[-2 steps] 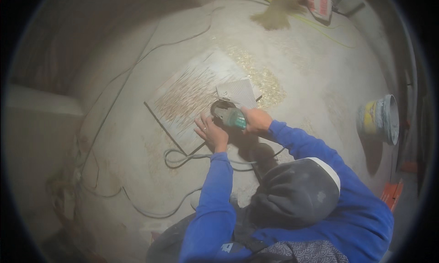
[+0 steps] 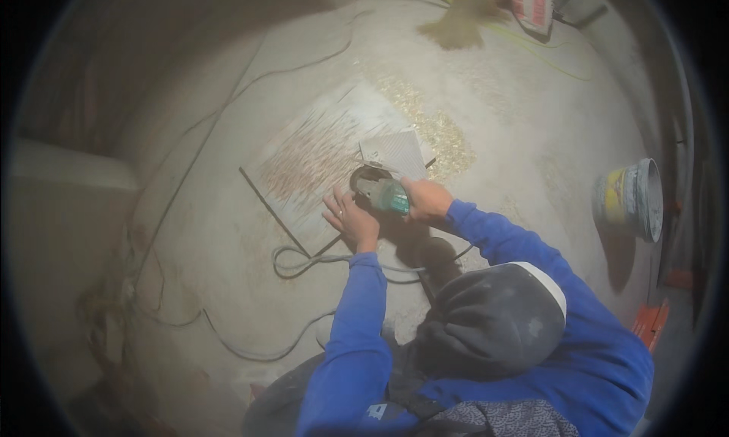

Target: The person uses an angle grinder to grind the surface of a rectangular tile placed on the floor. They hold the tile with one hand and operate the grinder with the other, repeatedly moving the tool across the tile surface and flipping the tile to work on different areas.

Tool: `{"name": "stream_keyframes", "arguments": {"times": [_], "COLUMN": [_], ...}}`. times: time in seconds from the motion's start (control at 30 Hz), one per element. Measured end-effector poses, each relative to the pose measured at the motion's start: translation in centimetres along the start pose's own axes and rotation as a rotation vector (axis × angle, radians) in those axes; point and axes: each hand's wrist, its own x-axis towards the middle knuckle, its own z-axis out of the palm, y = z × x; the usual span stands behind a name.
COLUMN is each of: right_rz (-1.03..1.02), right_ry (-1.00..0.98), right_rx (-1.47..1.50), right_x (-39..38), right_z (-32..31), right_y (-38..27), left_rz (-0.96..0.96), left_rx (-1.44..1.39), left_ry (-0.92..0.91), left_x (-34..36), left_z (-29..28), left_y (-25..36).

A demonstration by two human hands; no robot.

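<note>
Neither of my hands is in view. Below me another person crouches, in blue sleeves and a dark cap [image 2: 482, 323]. Their right hand [image 2: 430, 200] grips a teal angle grinder [image 2: 390, 197], whose guard and disc sit at the lower edge of a small ribbed grey tile [image 2: 393, 152]. The co-worker's left hand [image 2: 349, 220] is spread on a scored pale board [image 2: 319, 133], just left of the tool. The small tile rests on that board. A looped grey cord [image 2: 311, 258] lies beneath their arms; where the disc meets the tile is too small to tell.
A paint-spattered bucket [image 2: 628, 199] stands at right beside orange items [image 2: 649, 323]. A straw broom [image 2: 459, 27] and a white-red sack [image 2: 531, 8] are at the back. A pale block [image 2: 68, 179] is at left. Cables cross the dusty floor [image 2: 213, 224], which has pale shavings [image 2: 433, 126].
</note>
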Motion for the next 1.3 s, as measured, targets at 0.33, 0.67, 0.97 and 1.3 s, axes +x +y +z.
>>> {"name": "stream_keyframes", "arguments": {"times": [0.33, 0.67, 0.97, 1.3], "right_rz": [0.017, 0.044, 0.023, 0.024], "right_ry": [-0.018, -0.039, -0.038, -0.032], "right_rx": [-0.074, -0.069, -0.103, -0.113], "right_x": [0.4, 0.5, 0.7, 0.6], "right_z": [-0.3, -1.2, -1.2, -1.3], "right_y": [-0.1, -0.7, -0.6, -0.5], "left_rz": [0.006, -0.026, -0.011, 0.008], "left_rx": [-0.058, -0.059, -0.102, -0.144], "left_ry": [0.049, -0.001, 0.035, 0.060], "left_x": [0.0, 0.1, 0.2, 0.2], "left_z": [0.2, -0.4, -0.2, -0.1], "left_y": [0.0, 0.3, 0.2, -0.1]}}
